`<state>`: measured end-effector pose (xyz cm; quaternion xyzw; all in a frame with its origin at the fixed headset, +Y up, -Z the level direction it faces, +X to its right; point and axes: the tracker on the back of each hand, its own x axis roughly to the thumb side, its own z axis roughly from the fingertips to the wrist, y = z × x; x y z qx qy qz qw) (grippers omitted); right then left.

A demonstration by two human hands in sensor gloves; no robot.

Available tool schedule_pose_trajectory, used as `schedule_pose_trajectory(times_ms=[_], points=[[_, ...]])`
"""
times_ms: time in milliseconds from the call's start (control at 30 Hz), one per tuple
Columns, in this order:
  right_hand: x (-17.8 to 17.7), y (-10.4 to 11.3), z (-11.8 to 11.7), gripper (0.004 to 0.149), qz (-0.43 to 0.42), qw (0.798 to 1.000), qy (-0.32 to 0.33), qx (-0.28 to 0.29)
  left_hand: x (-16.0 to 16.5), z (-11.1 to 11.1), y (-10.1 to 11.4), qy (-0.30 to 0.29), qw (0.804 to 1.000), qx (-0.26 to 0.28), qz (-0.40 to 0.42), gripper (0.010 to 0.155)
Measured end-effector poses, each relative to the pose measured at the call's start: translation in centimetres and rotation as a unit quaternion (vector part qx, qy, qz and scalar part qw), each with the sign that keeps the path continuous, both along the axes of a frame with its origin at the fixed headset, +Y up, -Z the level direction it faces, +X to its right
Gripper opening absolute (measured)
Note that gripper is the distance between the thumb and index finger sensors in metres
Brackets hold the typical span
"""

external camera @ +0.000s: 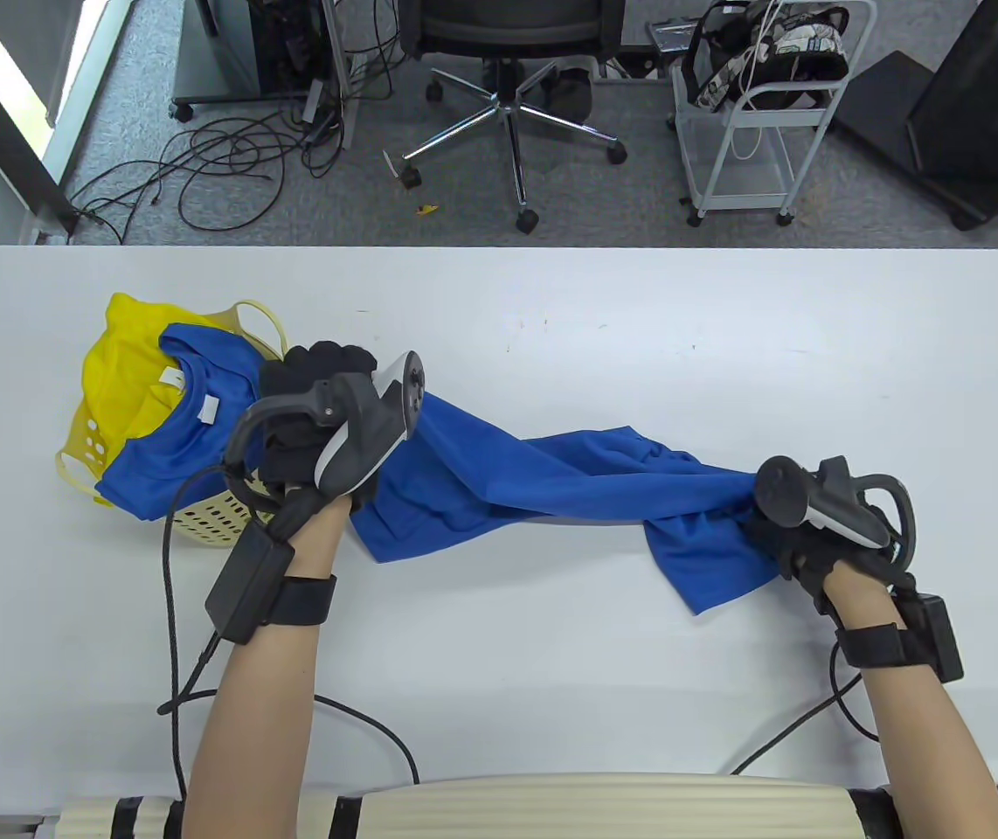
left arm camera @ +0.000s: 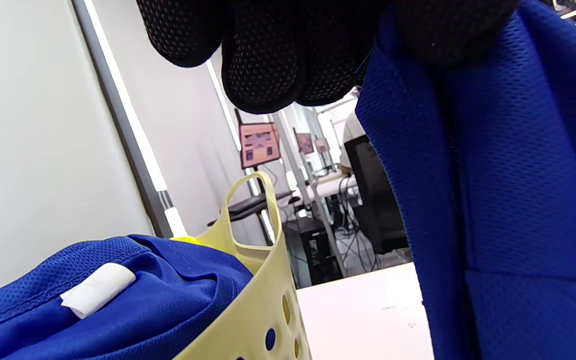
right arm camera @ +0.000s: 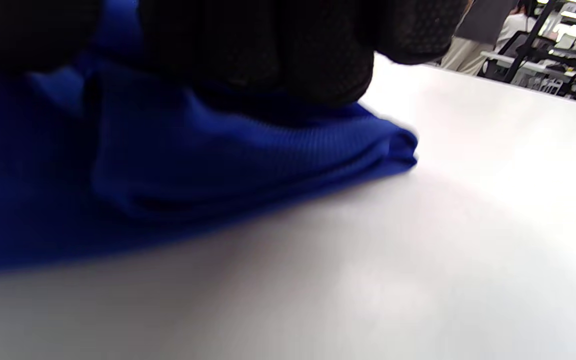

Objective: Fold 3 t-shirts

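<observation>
— What do the fingers [left arm camera: 263, 75] do now?

— Both hands pinch one blue t-shirt [external camera: 551, 481], stretched between them over the surface [external camera: 551, 306]. The left hand [external camera: 315, 411] holds it beside the yellow basket [external camera: 211, 520]; the right hand [external camera: 800, 533] grips the other end.

— How will it handle?

— I think soft, light mesh; better to hold it at the seams. The white label [left arm camera: 98, 290] on the second blue shirt [external camera: 176, 437] has no writing I can read.

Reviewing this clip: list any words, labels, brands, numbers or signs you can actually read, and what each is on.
No text can be read in any view.
White neck tag on the blue t-shirt in the basket: shows blank.
Second white tag beside it: too small to tell.
Pink-lit monitor screens in the background: shapes only, too blurred to read.
Trackers on the left hand and right hand: no marking legible.
</observation>
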<state>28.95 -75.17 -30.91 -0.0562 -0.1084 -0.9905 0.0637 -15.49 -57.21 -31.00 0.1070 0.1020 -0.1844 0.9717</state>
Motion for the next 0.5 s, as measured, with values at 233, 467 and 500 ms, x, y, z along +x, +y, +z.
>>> schedule_pose_trajectory(times_ms=[233, 467, 500], points=[[0.1, -0.9, -0.1, 0.040, 0.011, 1.000, -0.021, 0.019, 0.0, 1.2, 0.3, -0.008, 1.000, 0.000, -0.009, 0.040], [2.4, 2.4, 0.0, 0.039, -0.025, 0.998, -0.051, -0.011, 0.0, 1.6, -0.1, 0.016, 0.997, -0.037, -0.063, 0.040], [3.0, 2.9, -0.2, 0.039, -0.023, 0.998, -0.062, -0.023, 0.2, 1.6, -0.1, 0.018, 0.996, -0.053, -0.071, 0.040]])
